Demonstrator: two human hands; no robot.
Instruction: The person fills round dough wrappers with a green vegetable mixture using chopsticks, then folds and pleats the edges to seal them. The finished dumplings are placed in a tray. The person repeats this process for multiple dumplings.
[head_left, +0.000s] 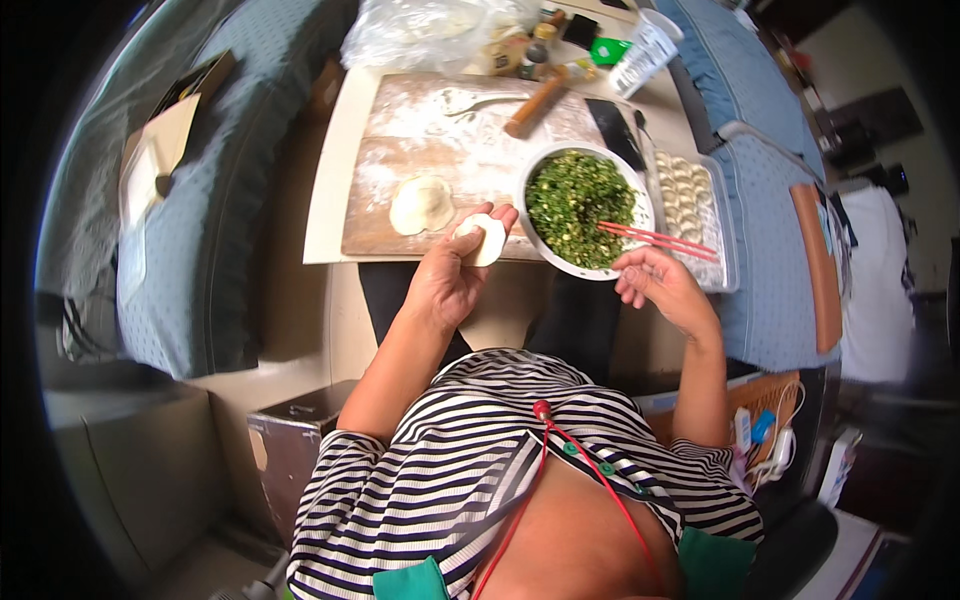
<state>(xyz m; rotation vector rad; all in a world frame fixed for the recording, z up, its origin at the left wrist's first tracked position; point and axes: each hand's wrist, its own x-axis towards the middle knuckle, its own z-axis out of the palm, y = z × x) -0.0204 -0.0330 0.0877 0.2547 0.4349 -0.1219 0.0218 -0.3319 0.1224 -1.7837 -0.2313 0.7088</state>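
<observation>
In the head view my left hand (444, 283) holds a round dough wrapper (487, 244), with the thumb on top and the fingers beneath. A pile of flat dough wrappers (421, 205) lies just left of it on the floured wooden board (375, 161). My right hand (658, 283) is beside the near right rim of a white bowl (643, 214), its fingers loosely bent with nothing visible in them. Chopped green filling (574, 195) fills much of the bowl. Red chopsticks (667, 241) rest tips-in on the filling, passing just beyond my right hand.
Right of the bowl, a clear plastic container (727, 232) holds rows of dumplings (679, 191). A wooden rolling pin (535, 109) and a floury white spoon (480, 100) lie on the board. Farther back are a plastic bag (435, 34), a bottle (536, 56) and a tilted plastic cup (643, 56).
</observation>
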